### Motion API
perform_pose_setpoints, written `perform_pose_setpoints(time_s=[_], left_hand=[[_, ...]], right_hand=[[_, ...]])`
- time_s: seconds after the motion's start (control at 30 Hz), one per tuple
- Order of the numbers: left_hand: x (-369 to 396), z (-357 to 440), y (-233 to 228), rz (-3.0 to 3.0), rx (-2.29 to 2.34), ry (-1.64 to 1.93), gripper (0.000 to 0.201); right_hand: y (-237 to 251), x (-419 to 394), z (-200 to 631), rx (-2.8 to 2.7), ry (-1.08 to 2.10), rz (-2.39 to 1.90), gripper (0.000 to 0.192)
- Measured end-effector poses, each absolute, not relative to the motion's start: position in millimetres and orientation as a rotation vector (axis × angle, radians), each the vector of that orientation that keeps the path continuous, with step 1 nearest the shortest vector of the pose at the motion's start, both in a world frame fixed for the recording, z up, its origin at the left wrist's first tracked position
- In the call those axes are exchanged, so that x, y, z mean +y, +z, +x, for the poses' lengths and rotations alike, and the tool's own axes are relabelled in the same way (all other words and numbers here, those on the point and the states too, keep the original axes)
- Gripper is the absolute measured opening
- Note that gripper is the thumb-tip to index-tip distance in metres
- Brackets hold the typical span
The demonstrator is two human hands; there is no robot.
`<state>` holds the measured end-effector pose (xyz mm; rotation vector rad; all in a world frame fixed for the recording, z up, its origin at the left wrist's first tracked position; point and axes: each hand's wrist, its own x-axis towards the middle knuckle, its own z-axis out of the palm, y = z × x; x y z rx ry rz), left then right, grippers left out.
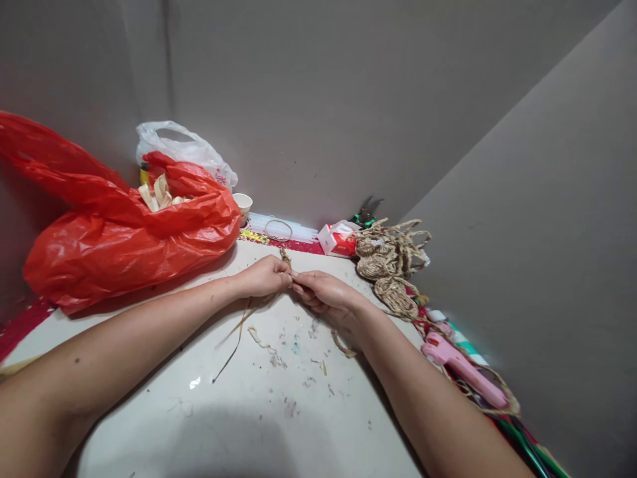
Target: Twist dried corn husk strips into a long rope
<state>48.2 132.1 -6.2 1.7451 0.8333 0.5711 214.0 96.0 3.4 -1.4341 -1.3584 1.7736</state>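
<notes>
Walls [348,99] grey, meeting in a corner behind the work; white table [239,411] below, bare part near the camera, flecked with small scraps; red plastic bag [124,232] big and crumpled at the left, pale husk pieces [156,192] poking from its mouth; white plastic bag [184,147] behind it against the wall; heap of woven straw pieces [391,265] at the right, by the wall, just beyond the right hand; pink glue gun [462,370] lying at the table's right edge, nose toward the far side; red-and-white box [338,239] near the corner, beside the straw heap; dark pliers [367,211] behind the box; paper cup [243,206] just right of the red bag; thin ring [278,230] flat on the table between cup and box.

Left hand [263,275] closed, fingertips pinching a straw braid [285,256]; right hand [323,292] meets it fingertip to fingertip, fingers pressed together on the same braid; braid sits mid-table between the two hands, short end sticking up past them, loose strands [239,332] trailing down onto the table under the left wrist.
</notes>
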Motion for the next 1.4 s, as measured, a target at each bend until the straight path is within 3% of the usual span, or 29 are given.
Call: perform_pose_setpoints(time_s=[0.13,0.3,0.53,0.83,1.0,1.1,1.4], left_hand=[[135,46,-3,1.843,0.832,0.569,0.016],[129,45,9,1.802,0.892,0.444,0.018],[109,56,9,1.997,1.067,0.49,0.02],[96,61,8,1.937,1.158,0.422,0.018],[116,50,20,1.822,1.052,0.336,0.013],[128,44,19,1.946,1.147,0.605,0.013],[124,54,-5,1.637,0.91,0.527,0.013]], right_hand=[[1,96,214,-1.164,1.89,-1.277,0.027],[0,90,201,-1.036,1.75,-1.357,0.015],[3,84,188,-0.88,1.727,-1.358,0.034],[-1,82,184,-0.849,1.67,-1.312,0.027],[1,86,197,-0.864,1.821,-1.287,0.02],[3,90,206,-0.907,1.934,-1.233,0.008],[1,95,215,-1.0,1.996,-1.221,0.014]])
